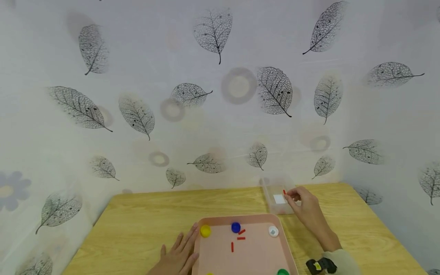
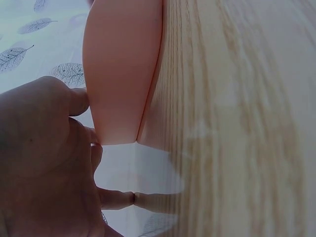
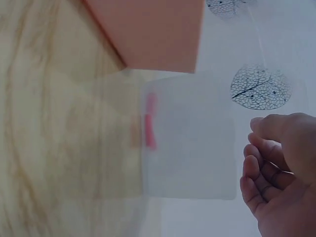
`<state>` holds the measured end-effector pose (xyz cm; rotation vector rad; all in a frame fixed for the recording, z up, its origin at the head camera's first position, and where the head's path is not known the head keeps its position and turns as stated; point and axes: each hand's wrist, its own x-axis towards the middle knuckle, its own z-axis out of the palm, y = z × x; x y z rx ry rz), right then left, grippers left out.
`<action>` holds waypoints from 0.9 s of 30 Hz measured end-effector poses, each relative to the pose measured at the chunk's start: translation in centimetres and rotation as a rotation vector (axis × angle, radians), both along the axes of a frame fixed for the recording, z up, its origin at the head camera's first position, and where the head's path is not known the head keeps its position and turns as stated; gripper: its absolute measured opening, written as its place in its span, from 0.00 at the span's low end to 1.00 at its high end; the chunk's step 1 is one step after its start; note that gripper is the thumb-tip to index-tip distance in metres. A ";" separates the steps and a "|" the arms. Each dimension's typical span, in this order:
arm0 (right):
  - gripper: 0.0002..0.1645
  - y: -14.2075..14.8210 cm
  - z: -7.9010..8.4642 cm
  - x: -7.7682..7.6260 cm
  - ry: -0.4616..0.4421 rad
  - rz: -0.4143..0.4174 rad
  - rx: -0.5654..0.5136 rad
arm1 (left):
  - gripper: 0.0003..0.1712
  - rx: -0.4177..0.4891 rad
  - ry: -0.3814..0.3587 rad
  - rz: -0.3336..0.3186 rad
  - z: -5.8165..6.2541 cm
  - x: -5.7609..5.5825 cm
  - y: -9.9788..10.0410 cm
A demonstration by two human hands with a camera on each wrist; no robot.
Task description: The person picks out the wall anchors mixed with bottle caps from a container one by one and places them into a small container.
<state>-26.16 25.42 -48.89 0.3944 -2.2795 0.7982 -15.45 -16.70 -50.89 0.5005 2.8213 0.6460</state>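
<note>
My right hand [image 1: 306,208] pinches a small red stick [image 1: 284,192] between thumb and fingertips, above the clear plastic box [image 1: 271,208]. In the right wrist view, blurred red pieces [image 3: 149,129] show through the box's cloudy wall [image 3: 192,163]; the pinched stick cannot be made out there. My left hand [image 1: 177,254] lies at the left side of the pink tray [image 1: 237,220], fingers stretched out and touching its rim. Inside the tray are three red sticks, one upright [image 1: 232,247], one level [image 1: 241,238] and one slanted [image 1: 242,232] near the blue cap [image 1: 235,227].
A yellow cap [image 1: 205,230] is in the tray's far left corner, a white cap [image 1: 273,231] in its far right. Nearer, a green cap [image 1: 283,272] is partly cut off. The wooden table [image 1: 154,210] meets a leaf-patterned curtain [image 1: 213,126] behind the box.
</note>
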 end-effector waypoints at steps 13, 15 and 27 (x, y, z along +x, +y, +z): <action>0.05 -1.2 3.5 2.7 -0.118 0.108 -0.103 | 0.36 0.001 0.024 -0.009 0.4 0.1 0.0; 0.05 -1.6 3.8 3.1 -0.138 0.133 -0.123 | 0.36 0.004 0.022 -0.010 0.4 0.1 0.0; 0.05 -4.6 3.9 4.4 -0.201 0.250 -0.144 | 0.36 -0.004 0.005 -0.018 -0.3 0.0 0.0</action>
